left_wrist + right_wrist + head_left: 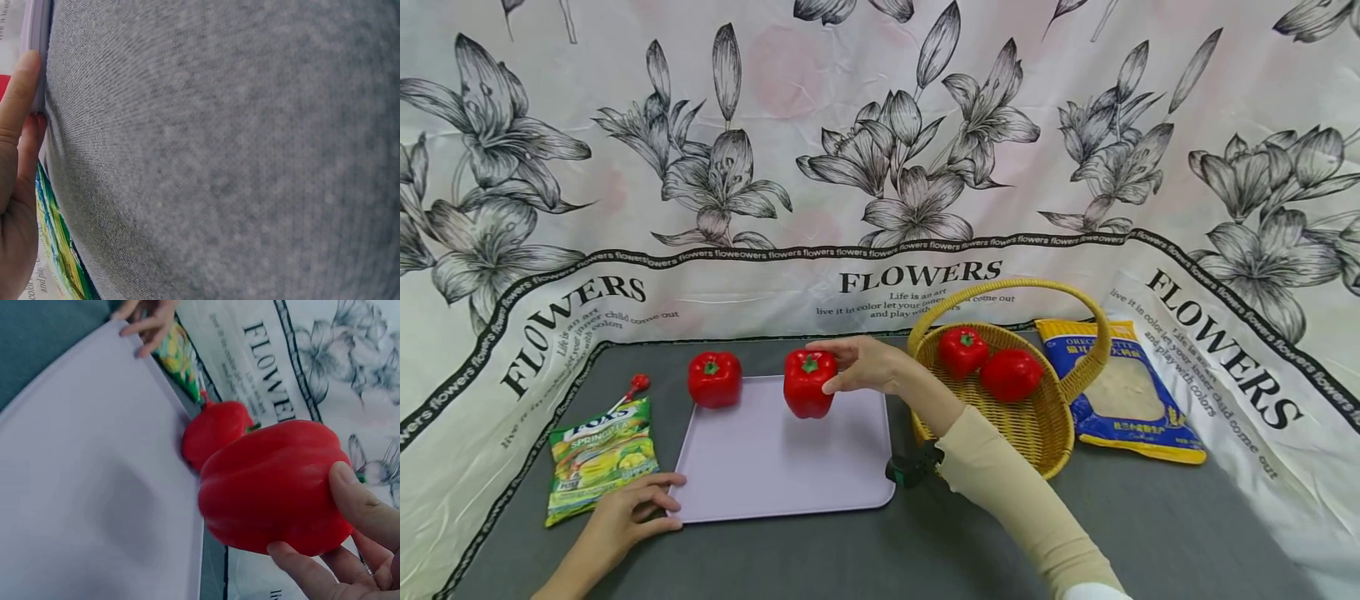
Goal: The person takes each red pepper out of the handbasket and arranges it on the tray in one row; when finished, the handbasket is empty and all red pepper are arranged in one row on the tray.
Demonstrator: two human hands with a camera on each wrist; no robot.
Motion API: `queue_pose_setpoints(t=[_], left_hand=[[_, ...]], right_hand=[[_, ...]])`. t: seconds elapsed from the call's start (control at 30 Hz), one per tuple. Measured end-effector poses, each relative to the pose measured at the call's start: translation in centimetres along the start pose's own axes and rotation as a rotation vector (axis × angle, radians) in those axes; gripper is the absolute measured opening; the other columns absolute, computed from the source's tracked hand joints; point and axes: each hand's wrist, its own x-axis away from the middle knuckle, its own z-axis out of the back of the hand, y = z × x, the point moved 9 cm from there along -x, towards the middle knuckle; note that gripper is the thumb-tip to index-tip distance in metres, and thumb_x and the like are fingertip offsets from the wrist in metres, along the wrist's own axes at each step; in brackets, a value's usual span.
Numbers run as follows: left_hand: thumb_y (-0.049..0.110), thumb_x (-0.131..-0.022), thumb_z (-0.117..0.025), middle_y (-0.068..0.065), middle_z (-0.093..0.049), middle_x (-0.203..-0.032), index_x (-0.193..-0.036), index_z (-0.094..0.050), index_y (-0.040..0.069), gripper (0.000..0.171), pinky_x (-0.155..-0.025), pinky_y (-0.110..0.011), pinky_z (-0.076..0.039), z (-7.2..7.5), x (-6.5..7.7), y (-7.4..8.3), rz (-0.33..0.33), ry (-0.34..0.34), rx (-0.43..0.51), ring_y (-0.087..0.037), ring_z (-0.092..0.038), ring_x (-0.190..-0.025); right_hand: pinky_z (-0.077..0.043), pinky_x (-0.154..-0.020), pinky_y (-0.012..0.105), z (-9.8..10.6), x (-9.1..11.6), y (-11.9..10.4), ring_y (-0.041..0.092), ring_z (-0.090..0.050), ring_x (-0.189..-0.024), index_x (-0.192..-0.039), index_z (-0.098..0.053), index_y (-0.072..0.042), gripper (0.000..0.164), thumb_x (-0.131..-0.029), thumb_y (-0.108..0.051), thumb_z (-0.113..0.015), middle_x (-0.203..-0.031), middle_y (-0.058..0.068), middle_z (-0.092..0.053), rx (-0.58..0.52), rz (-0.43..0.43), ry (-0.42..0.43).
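Observation:
My right hand (865,367) grips a red bell pepper (809,385) above the back part of a pale lilac tray (790,475). In the right wrist view, the thumb and fingers press the sides of the held pepper (275,487), and a shadow falls on the tray. Another red bell pepper (715,381) sits at the tray's back left corner. My left hand (621,517) holds the tray's front left corner between thumb and fingers. The left wrist view shows fingertips (28,65) on the tray's rim; grey cloth fills most of that view.
A yellow wicker basket (1052,433) with a tall handle stands right of the tray, holding two red bell peppers (1011,375). Behind it lies a blue and yellow pasta bag (1127,392). A green candy bag (602,458) and a red lollipop (640,382) lie on the left.

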Motion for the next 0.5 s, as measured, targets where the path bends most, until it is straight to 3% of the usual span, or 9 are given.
queue_pose_setpoints(t=[0.13,0.37,0.5], left_hand=[[0.003,-0.059,-0.087,-0.012,-0.068,-0.101,-0.072,-0.068,0.023,0.030,-0.072,-0.002,-0.044,0.0,-0.1,-0.1,0.023,-0.011,-0.009,0.006,-0.056,-0.094],[0.000,-0.059,-0.087,-0.015,-0.067,-0.100,-0.073,-0.068,0.020,0.031,-0.072,-0.003,-0.045,0.0,0.0,-0.1,-0.028,0.021,0.029,0.006,-0.055,-0.096],[0.000,-0.059,-0.086,-0.016,-0.067,-0.101,-0.073,-0.067,0.019,0.030,-0.072,-0.003,-0.045,0.0,0.1,-0.1,-0.035,0.024,0.044,0.006,-0.055,-0.097]], right_hand=[[-0.054,-0.084,0.034,-0.3,-1.9,0.1,0.026,-0.052,-0.114,-0.133,-0.058,-0.014,0.058,-0.081,0.008,-0.071,-0.132,0.012,-0.057,0.059,-0.005,0.013],[-0.052,-0.089,0.037,-0.8,-4.6,0.6,0.026,-0.051,-0.117,-0.136,-0.055,-0.012,0.059,-0.082,0.009,-0.069,-0.134,0.012,-0.055,0.120,0.012,-0.054],[-0.050,-0.093,0.036,-1.1,-6.0,0.6,0.024,-0.048,-0.126,-0.139,-0.051,-0.011,0.063,-0.082,0.009,-0.069,-0.140,0.011,-0.050,0.166,0.096,-0.114]])
